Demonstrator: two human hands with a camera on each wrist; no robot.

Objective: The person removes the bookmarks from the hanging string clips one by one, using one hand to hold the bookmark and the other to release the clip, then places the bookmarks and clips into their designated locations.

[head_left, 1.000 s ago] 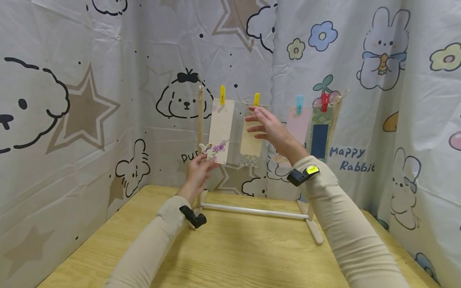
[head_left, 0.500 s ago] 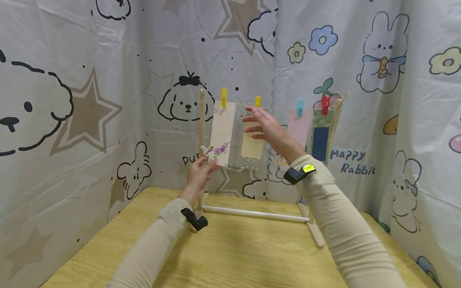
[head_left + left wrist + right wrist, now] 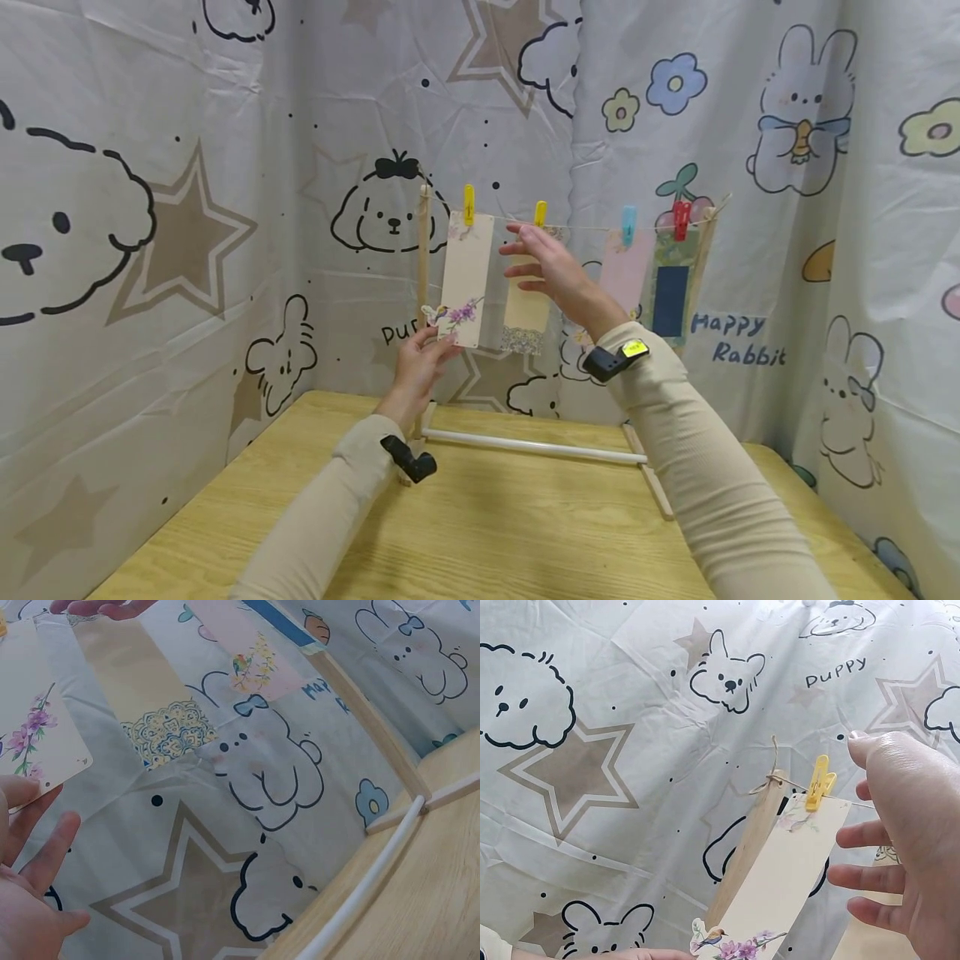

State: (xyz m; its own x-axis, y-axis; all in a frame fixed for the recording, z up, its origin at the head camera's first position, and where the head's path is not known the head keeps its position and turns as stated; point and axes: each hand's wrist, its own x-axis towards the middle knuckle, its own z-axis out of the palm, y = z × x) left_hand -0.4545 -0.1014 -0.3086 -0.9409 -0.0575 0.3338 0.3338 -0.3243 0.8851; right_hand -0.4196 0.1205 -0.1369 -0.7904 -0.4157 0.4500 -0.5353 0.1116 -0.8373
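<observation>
Left hand (image 3: 416,367) and cream card (image 3: 467,267): the thumb and fingers are pinched together on the card's lower left corner, so that nearly all of the card extends above the grip. Directly overhead, a yellow clip (image 3: 468,206) fastens its top edge to a thin, fibrous twine (image 3: 592,227). The card is a long, smooth rectangle with purple blossom printed just above the pinching fingers (a small bird beside the blossom gives the left edge an irregular outline).

Right hand (image 3: 558,275): raised to the upper right of the grip, its fingers apart and holding nothing. In the head view it overlaps the beige card (image 3: 527,308), which bears a lacelike band along its foot; whether hand and card touch cannot be told. A second yellow clip (image 3: 540,213) shows just above these fingers.

Farther right of the grip hang a pink card (image 3: 624,267) under a translucent-looking blue clip (image 3: 628,226) and a green card with a plain navy panel (image 3: 670,302) under a red clip (image 3: 681,221). A squared wooden post (image 3: 423,250) rises behind the grip; below and to its right, a round white rod (image 3: 536,448) spans the stand above a wood-grained table (image 3: 480,533).
</observation>
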